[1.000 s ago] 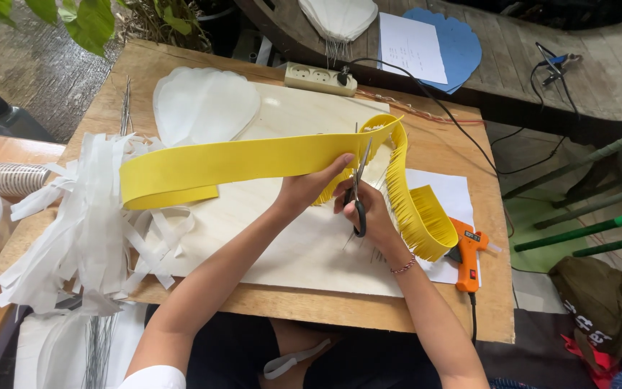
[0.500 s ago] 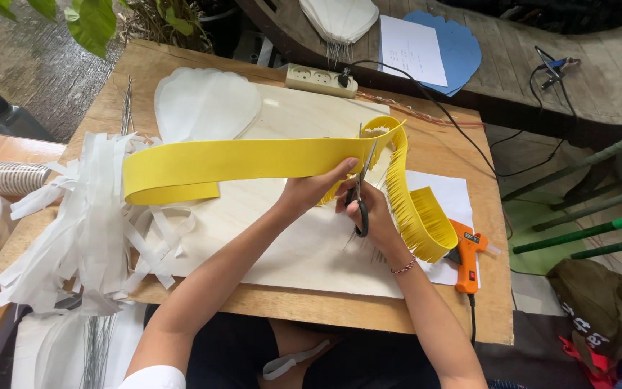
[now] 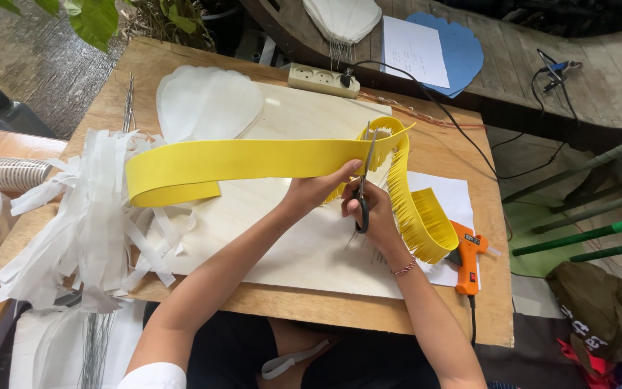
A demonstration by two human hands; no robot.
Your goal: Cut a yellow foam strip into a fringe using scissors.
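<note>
Both hands are working the long yellow paper strip (image 3: 253, 160): the left hand (image 3: 316, 190) is pinching its edge while the right hand (image 3: 373, 212) is gripping black-handled scissors (image 3: 363, 189), snipping fringe, and the next cut seemingly needs the strip fed along.

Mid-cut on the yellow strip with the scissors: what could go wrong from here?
1. The left hand pinches the long yellow paper strip right beside the black-handled scissors in the right hand; a slip might nick the fingers.
2. The uncut length arcs unsupported toward the pile of white paper fringe; it may sag and skew the cuts.
3. The orange glue gun lies near the finished fringe, which might snag on it.
</note>
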